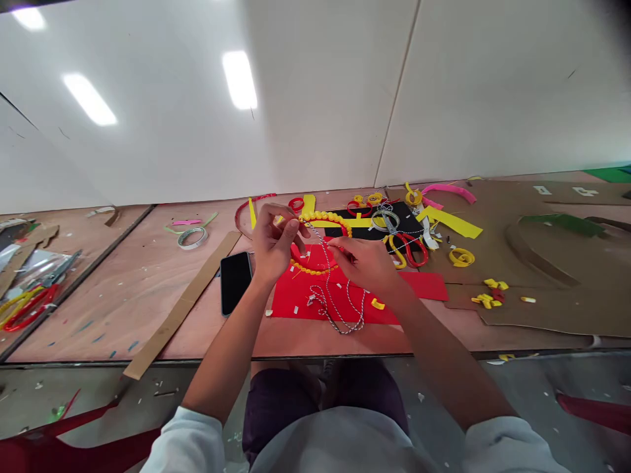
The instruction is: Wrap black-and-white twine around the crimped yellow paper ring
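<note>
My left hand (275, 242) is closed, thumb and fingertips pinching the upper left edge of a red ring (348, 228) trimmed with small yellow pieces. A black-and-white twisted cord (327, 272) runs from that pinch across the ring. My right hand (367, 259), to the right of the ring, has its thumb and forefinger pressed together on the cord. The cord's slack lies in loops over a red sheet (286, 299) below the hands. Where exactly the cord meets the ring is partly hidden by my left fingers.
Left of the sheet lie a phone (235, 282), a cardboard strip (190, 292) and a tape roll (192, 238). Scissors (414, 248) rest on the right, near yellow paper strips (451, 222), a yellow coil (462, 257) and brown cardboard (542, 309). A white panel (315, 98) stands behind.
</note>
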Motion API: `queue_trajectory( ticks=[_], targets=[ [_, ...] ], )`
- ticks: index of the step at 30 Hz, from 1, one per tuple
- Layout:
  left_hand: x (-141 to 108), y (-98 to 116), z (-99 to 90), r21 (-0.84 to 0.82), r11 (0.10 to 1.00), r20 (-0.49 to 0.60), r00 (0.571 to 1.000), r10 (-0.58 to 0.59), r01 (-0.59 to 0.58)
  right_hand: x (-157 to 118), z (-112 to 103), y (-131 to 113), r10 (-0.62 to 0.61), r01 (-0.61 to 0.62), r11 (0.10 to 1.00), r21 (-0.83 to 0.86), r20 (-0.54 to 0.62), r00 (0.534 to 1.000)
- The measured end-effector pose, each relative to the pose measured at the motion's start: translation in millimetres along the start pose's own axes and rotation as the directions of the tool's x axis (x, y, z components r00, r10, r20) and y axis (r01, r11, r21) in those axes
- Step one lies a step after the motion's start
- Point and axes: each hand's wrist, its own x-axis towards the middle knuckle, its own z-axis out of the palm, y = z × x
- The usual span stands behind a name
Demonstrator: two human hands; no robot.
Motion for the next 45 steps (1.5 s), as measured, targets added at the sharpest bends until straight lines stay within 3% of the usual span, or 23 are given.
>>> queue_trajectory(
  ticks=[9,16,21,24,28,31,34,39,45],
  targets=[
    [-4,-4,-1.1,0.033,0.999,-0.005,1.0,0.007,-0.007,-4,10,-1,-0.06,0.063,0.996,-0.058,0.053,0.997],
    [-7,-2,0.2,-0.002,0.999,0.001,0.999,-0.053,0.053,-9,15,-11,-0.088,0.088,0.996,-0.014,-0.068,0.994],
    [-6,-4,-1.0,-0.04,0.991,-0.006,0.991,-0.132,0.131,-9,26,-13,-0.002,-0.005,0.997,-0.076,-0.092,0.996],
    [-5,-8,-3.9,-0.078,0.981,0.001,0.984,-0.177,0.177,-9,26,-12,0.017,-0.017,1.0,0.009,-0.071,0.997],
    [-3,-13,-9.0,-0.061,0.985,-0.02,0.986,-0.165,0.164,-7,6,-16,0.15,-0.111,0.931,0.347,-0.087,0.985],
    [-1,-15,-12.0,-0.007,0.995,-0.049,0.993,-0.103,0.102,-3,-19,-21,0.304,-0.252,0.793,0.554,-0.002,0.953],
    [1,-15,-14.3,0.023,0.998,-0.078,0.995,-0.058,0.06,2,-42,-20,0.348,-0.316,0.686,0.655,0.087,0.934],
    [4,-16,-19.8,-0.014,0.998,-0.139,0.988,-0.06,0.059,3,-75,-15,0.296,-0.251,0.577,0.777,0.087,0.951],
    [12,-16,-25.3,-0.123,0.992,-0.228,0.972,-0.051,0.023,-2,-122,-15,0.213,-0.113,0.594,0.797,-0.02,0.977]
  ],
)
